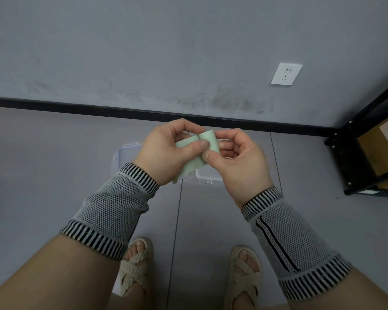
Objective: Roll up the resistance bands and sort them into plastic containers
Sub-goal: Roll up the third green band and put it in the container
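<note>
Head view, frame centre: left hand (164, 151) and right hand (237, 157) both pinch a green band (207, 142), partly rolled, above two clear containers (207, 177) on the floor. Best kept taut, edges aligned, while the roll is turned tight.

Two clear plastic boxes (207, 177) are set on the grey floor (54, 164); a black shelf (354, 157) is stood far right.
</note>
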Tool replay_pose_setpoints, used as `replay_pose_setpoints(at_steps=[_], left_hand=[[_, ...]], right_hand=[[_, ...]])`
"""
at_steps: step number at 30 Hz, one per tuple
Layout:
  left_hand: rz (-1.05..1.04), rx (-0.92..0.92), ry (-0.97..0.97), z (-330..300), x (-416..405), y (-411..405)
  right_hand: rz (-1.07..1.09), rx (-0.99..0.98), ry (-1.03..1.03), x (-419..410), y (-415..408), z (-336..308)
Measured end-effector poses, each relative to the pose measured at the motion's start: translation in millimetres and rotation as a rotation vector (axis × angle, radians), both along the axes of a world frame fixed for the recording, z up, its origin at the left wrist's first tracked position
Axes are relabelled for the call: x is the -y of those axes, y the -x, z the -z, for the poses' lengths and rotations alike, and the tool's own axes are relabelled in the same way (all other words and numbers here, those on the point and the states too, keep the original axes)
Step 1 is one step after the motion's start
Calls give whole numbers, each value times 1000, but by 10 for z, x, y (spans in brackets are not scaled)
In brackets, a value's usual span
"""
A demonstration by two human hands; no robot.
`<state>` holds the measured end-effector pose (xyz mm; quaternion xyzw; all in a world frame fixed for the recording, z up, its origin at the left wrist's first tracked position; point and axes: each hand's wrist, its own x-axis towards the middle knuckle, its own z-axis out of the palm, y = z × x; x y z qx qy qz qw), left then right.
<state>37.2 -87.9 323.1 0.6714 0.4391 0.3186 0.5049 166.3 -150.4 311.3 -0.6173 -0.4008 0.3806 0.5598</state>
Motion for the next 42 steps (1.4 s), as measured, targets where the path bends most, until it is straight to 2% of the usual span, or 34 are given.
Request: replay_pose_setpoints(at_steps=[4, 8, 14, 19, 25, 28, 32, 36, 42], left_hand=[[-28, 52, 51, -41, -35, 56], [62, 34, 117, -77, -45, 154], [118, -60, 144, -63, -19, 142], [94, -98, 120, -74, -2, 135], [-66, 86, 189, -24, -56, 129], [-82, 146, 220, -11, -62, 122], [31, -36, 124, 6, -64, 98], [24, -147, 43, 28, -82, 56], [25, -148, 4, -1, -66, 75]], right_hand=[[-171, 161, 7, 23, -87, -24], [-321, 278, 10, 76, -183, 1], [-369, 460, 5, 78, -139, 0], [-348, 461, 11, 78, -161, 30], [-255, 389, -4, 47, -187, 42], [-239, 350, -28, 37, -185, 35], [-271, 377, -9, 45, -183, 66], [-331, 420, -4, 62, -188, 52], [-350, 419, -41, 82, -237, 19]])
